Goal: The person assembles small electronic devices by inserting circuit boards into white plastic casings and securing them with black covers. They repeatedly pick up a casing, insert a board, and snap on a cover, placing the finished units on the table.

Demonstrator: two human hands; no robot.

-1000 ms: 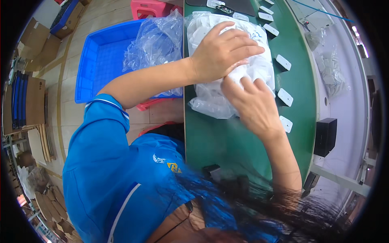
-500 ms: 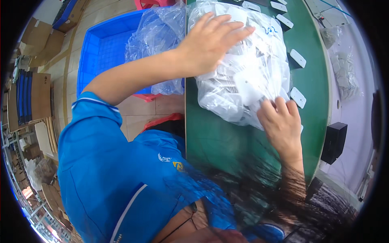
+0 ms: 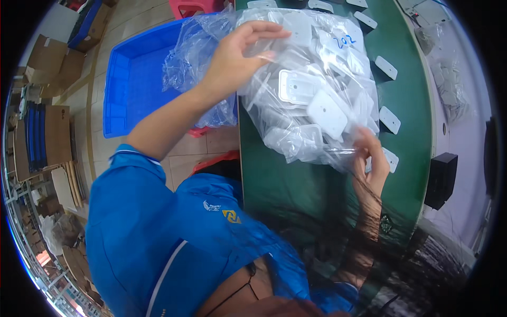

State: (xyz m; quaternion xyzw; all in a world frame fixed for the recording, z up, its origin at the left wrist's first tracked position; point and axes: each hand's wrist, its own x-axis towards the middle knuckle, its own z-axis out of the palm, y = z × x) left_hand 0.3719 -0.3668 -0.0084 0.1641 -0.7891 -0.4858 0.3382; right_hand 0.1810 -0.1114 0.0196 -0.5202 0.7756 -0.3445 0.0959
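Observation:
A clear plastic bag full of white rounded plastic covers lies on the green table, with blue handwriting on its upper right. One cover lies flat side up near its middle; another cover shows its hollow side. At the bag's upper left is my left hand, fingers stretched to the right and thumb apart from them, resting at the film. My right hand, slightly blurred, has its fingers curled around the bag's film at the lower right corner. Dark hair partly covers my right forearm.
Several white covers, such as one, stand along the right of the green table. A blue crate with loose clear film stands left of the table. A black box sits beyond the right edge, and cartons stand far left.
My left hand has drawn back left and lifted off the bag's top, uncovering the covers beneath. My right hand has shifted slightly down, its fingers still at the bag's corner.

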